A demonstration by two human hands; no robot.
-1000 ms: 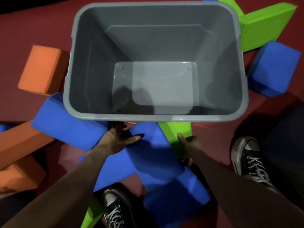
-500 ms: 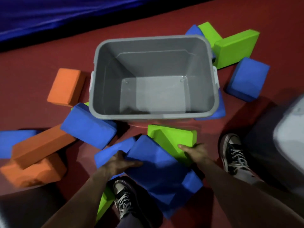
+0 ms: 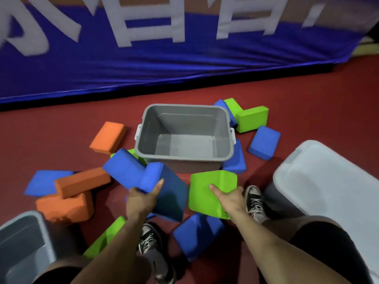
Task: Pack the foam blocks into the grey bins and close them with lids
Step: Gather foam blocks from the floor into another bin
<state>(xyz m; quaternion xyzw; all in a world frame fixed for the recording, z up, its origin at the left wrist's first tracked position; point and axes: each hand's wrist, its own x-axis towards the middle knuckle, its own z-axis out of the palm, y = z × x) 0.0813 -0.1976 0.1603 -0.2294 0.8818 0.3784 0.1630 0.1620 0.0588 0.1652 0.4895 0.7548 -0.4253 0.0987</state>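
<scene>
Bin position was what the coming move was judged to turn on. The open grey bin (image 3: 184,158) was seen at 12 o'clock from both hands, just beyond the two lifted blocks. Its long axis ran 9-to-3, i.e. across the line of reach. Nothing was seen inside it and no lid was on it.

L hand (image 3: 141,198) was gripped on a blue block (image 3: 170,191) at approx. 11 o'clock. The thumb was laid on the upper face, w/ the other fingers hidden behind the foam. R hand (image 3: 229,198) was gripped on a green block (image 3: 207,187) at approx. 1 o'clock, thumb on the near face, fingers wrapped round the R side & not visible. Both blocks appeared raised off the red floor (image 3: 307,109), nearly side by side, w/ a narrow gap btwn them.

Bin centre was placed roughly midway btwn the hands, so neither was judged clearly nearer. Next step, as judged: both blocks to be carried fwd, up over the near rim, then let go.

An orange block (image 3: 107,137) at 10 o'clock & a second blue block (image 3: 264,142) at 2 o'clock were left on the floor, so packing was judged barely begun.
</scene>
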